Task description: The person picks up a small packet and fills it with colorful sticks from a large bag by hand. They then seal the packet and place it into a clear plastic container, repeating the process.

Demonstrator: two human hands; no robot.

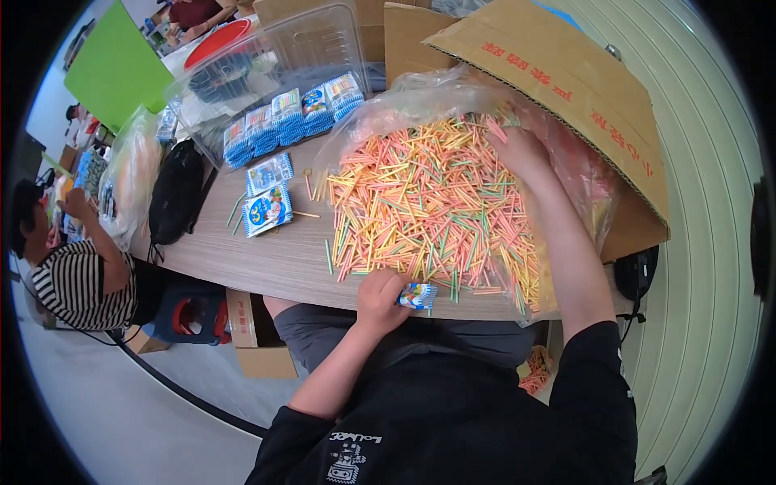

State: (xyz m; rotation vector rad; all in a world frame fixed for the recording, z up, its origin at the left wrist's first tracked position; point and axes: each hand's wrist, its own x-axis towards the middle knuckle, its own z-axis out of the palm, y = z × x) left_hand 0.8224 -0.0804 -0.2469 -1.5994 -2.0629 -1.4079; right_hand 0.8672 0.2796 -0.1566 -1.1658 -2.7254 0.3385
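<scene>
My left hand (381, 302) is closed on a small blue-and-white printed packet (417, 296) at the table's front edge. A broad heap of thin, short sticks (428, 202) in pink, yellow, orange and green covers the table in front of me, spilling from a clear plastic bag (453, 101). At the heap's far right, my right hand (521, 152) reaches in, its fingers closed around a few pink sticks (495, 129). Two more packets (268, 210) lie flat left of the heap, with several loose sticks (236, 212) beside them.
A clear plastic bin (267, 61) lies at the back left, with stacked blue packets (287, 115) at its front. A large open carton (582, 81) stands at the right. Left are a black pouch (175, 192) and a person in a striped shirt (85, 283); another person sits farther back.
</scene>
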